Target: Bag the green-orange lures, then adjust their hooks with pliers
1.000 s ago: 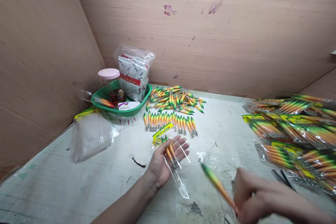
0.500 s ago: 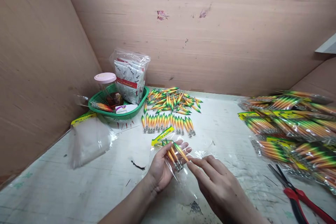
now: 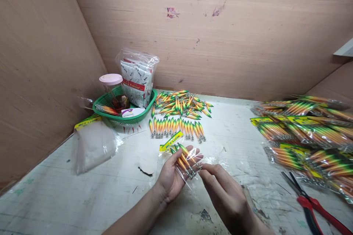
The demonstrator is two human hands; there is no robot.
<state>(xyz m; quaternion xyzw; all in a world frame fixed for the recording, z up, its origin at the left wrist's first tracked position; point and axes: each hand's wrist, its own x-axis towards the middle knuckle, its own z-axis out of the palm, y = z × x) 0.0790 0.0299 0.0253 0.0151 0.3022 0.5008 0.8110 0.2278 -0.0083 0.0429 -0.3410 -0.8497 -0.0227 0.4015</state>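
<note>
My left hand [image 3: 171, 178] lies palm up, its thumb over a clear plastic bag [image 3: 171, 144] with a yellow "BCT LURE" header. Several green-and-orange squid jigs [image 3: 184, 158] lie side by side across the palm, apparently in the bag, their wire hook crowns towards me. My right hand [image 3: 224, 192] is closed in a pinch at the hook end of the rightmost jig; whether the fingertips also grip the bag's edge I cannot tell. Beyond the hands a row of squid jigs [image 3: 176, 127] lies with hooks facing me, and behind it a loose heap of jigs [image 3: 180, 104].
At the left stand a green basket [image 3: 135, 118] with a pink-lidded jar [image 3: 110, 79] and a bag of packets [image 3: 136, 84], and flat plastic bags [image 3: 95, 147] lie before it. Filled lure bags [image 3: 300, 136] are piled at the right, near red-handled pliers [image 3: 309, 203].
My right fingers have curled from a straighter reach into a pinch at the hook end. The rightmost jig now lies closer alongside the others in my left palm.
</note>
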